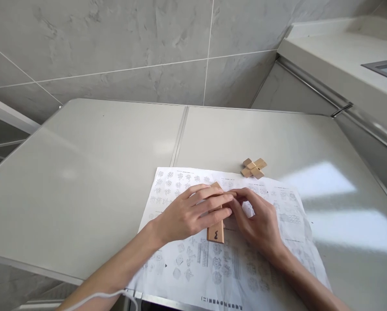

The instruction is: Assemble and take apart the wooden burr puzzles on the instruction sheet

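My left hand (pixel 193 212) lies over a wooden puzzle piece (pixel 215 233), its fingers closed round the upper part. The piece is a flat bar with a dark "3" marked on its near end. My right hand (pixel 258 216) pinches a thin wooden piece (pixel 229 194) that sticks out at the side, by my left fingertips. Whether the two wooden pieces are joined is hidden under my fingers. Both hands are above a printed instruction sheet (pixel 193 276) with many small diagrams.
A cross-shaped wooden puzzle (pixel 253 168) sits past the sheet's far edge. The pale folding table (pixel 99 172) has a seam down its middle. A white cable (pixel 99 295) runs by my left forearm. At the right stands a counter (pixel 335 56); a grey tiled wall (pixel 115 39) is behind.
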`<state>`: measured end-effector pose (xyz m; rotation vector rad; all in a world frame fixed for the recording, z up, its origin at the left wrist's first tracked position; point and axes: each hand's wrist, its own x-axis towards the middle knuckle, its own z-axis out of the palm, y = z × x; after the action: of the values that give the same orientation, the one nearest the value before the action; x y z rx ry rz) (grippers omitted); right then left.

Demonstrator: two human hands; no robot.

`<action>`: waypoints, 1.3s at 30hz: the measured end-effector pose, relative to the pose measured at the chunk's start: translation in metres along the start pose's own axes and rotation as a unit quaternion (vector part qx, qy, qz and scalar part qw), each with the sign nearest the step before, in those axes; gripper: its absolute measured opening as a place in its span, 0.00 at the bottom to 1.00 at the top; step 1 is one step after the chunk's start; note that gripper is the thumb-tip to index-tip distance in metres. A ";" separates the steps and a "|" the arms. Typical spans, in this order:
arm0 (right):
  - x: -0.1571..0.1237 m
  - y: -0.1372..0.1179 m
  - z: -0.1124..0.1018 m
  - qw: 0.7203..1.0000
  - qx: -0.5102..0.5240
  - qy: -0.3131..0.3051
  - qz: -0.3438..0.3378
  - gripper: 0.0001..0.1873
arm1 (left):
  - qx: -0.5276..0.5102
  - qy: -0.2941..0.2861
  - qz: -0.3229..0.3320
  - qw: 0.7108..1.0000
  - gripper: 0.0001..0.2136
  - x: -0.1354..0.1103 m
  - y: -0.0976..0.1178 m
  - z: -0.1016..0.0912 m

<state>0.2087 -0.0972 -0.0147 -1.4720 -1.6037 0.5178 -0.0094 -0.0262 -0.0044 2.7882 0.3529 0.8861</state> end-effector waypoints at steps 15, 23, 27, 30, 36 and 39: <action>-0.004 -0.004 0.003 0.999 -0.026 0.031 0.003 0.07 | 0.061 0.003 0.004 0.998 0.10 0.005 0.006 0.009; -0.001 -0.004 0.000 0.999 -0.001 0.037 0.032 0.07 | 0.058 0.021 0.040 0.997 0.06 0.004 0.009 0.003; 0.004 0.001 -0.005 0.992 0.017 0.079 0.096 0.11 | 0.020 0.012 0.046 0.999 0.06 0.003 0.011 0.005; 0.008 0.005 -0.008 0.986 0.027 0.086 0.140 0.16 | 0.039 -0.015 -0.014 0.999 0.10 0.002 0.008 0.005; 0.011 0.011 -0.010 0.982 -0.004 0.080 0.172 0.18 | 0.065 -0.083 -0.090 0.990 0.09 0.001 0.000 0.001; 0.011 0.014 -0.009 0.981 -0.025 0.080 0.172 0.17 | 0.068 -0.100 -0.087 0.989 0.11 0.000 0.000 0.003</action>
<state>0.2253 -0.0860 -0.0173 -1.7956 -1.2500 0.5394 -0.0080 -0.0267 -0.0071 2.8794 0.6328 0.5572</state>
